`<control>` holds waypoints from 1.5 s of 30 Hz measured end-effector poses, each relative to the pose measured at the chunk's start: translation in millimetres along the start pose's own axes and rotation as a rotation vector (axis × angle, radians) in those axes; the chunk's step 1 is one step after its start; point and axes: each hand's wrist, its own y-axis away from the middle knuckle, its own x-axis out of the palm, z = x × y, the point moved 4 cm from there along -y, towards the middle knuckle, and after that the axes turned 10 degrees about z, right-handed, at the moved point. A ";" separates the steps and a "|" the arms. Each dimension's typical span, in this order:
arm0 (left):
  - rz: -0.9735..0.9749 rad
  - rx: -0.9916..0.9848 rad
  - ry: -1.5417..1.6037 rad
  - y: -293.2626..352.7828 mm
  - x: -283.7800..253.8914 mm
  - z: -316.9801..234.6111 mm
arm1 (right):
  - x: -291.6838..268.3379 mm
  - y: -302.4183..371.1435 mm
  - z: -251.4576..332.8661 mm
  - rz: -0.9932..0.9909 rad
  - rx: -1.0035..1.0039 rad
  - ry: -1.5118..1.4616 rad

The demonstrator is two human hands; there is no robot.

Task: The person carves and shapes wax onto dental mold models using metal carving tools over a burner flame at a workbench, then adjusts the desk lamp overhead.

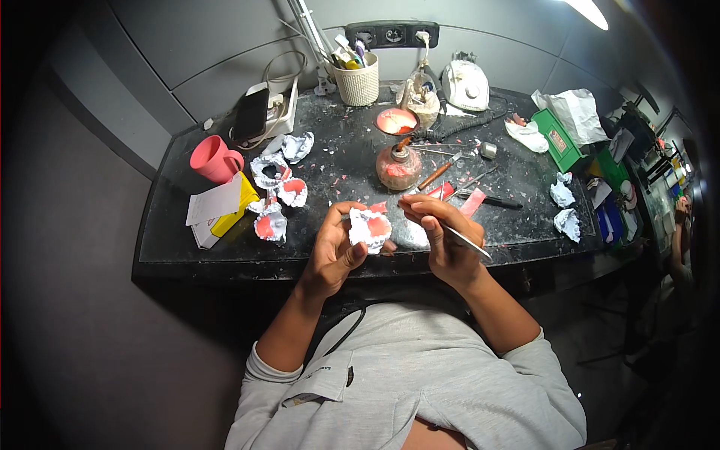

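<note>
White plaster model, pink patch showing, is gripped by the left hand, and close by, the right hand clasps a slim metal tool!

Tool partly hidden by right hand, lamp cut off

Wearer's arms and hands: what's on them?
Left hand and right hand: bare, no gloves, rings or watch visible. Forearms uncovered. Left sleeve and right sleeve: short, light grey, ending near the elbows.
</note>
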 end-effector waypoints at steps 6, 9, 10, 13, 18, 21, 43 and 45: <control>0.003 0.024 0.029 0.0 5.6 -2.0 | 0.3 0.0 0.1 -0.061 0.028 -0.212; 0.009 0.014 0.007 1.9 5.2 -3.5 | -2.0 -7.5 17.4 0.165 -0.141 0.111; 0.002 0.012 -0.010 1.8 5.1 -3.7 | -1.2 -7.1 18.7 0.163 -0.139 0.113; 0.007 -0.013 0.007 3.0 4.7 -2.1 | 2.6 -8.3 24.0 0.159 -0.169 0.149; 0.018 0.043 -0.029 2.6 4.2 0.9 | 9.6 -7.2 22.6 0.178 -0.201 0.179; 0.023 0.056 -0.038 2.0 4.8 1.7 | 10.9 -6.3 22.3 0.176 -0.200 0.204; 0.006 0.030 -0.030 2.9 2.5 1.3 | 10.9 -2.9 21.4 0.154 -0.201 0.196; 0.003 0.034 -0.038 2.4 3.4 1.8 | 10.7 -0.8 20.5 0.168 -0.167 0.180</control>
